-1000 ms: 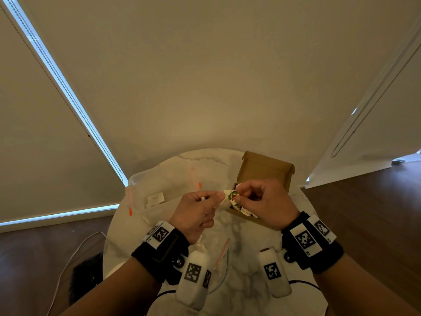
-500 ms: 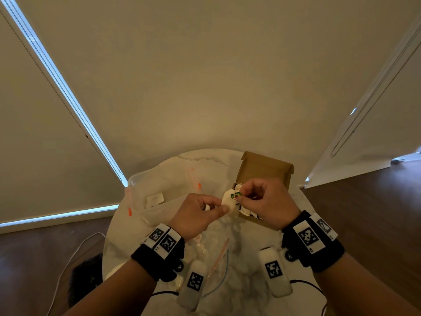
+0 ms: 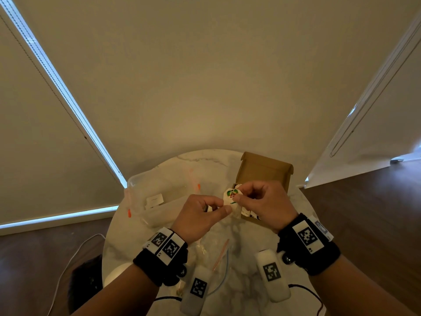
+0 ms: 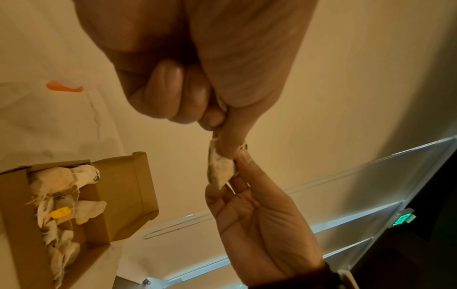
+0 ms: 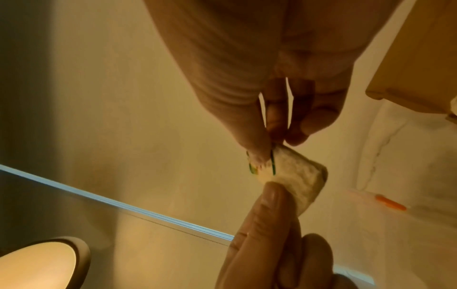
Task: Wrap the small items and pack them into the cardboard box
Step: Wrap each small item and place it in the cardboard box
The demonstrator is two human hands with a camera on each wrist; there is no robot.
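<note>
Turning the wrapped item upright, we pinch it with left hand and right hand above the cardboard box, tightening paper.

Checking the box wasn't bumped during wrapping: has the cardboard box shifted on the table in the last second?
No. The cardboard box sits at the same spot near the marble table's far right edge.
</note>
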